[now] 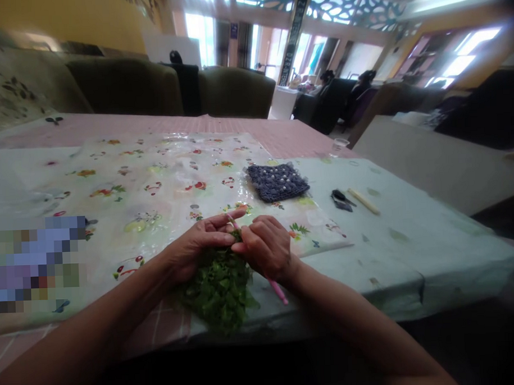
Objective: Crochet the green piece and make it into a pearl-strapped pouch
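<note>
Where the near edge of the table (392, 210) meets my lap, the green yarn piece (222, 292) lies below my hands, shaggy and leafy, darker toward its near end. My left hand (199, 239) pinches its top, index finger stretched out; my right hand (265, 245) is curled closed around a pink hook (279, 293), whose end pokes out near right.
</note>
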The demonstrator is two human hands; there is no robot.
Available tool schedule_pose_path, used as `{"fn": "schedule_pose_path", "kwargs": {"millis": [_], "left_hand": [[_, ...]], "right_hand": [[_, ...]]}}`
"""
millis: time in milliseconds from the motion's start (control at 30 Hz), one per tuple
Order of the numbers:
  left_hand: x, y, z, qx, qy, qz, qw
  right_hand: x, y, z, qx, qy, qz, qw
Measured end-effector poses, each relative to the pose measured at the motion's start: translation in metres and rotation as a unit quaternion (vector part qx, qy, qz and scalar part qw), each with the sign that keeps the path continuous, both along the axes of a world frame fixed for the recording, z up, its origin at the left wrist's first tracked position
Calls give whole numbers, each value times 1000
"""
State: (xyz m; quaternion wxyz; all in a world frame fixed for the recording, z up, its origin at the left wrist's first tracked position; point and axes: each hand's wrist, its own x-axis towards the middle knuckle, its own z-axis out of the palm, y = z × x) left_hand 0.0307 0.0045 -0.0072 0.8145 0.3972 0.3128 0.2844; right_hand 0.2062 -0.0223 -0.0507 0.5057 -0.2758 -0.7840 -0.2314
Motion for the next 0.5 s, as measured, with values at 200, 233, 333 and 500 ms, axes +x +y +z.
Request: {"fn": "schedule_pose_path", "kwargs": {"millis": [200, 233, 333, 500], "left_hand": [[-12, 9, 7, 79, 16, 41, 996], [-15, 11, 8, 94, 30, 42, 994], [-21, 17, 11, 122, 66, 35, 990], [-24, 21, 11, 144, 98, 8, 985]], "right_hand": [[5, 4, 1, -117, 99, 136, 979], [6, 4, 2, -143, 110, 150, 972], [10, 0, 7, -233, 140, 189, 944], [17, 2, 12, -400, 211, 281, 846]]}}
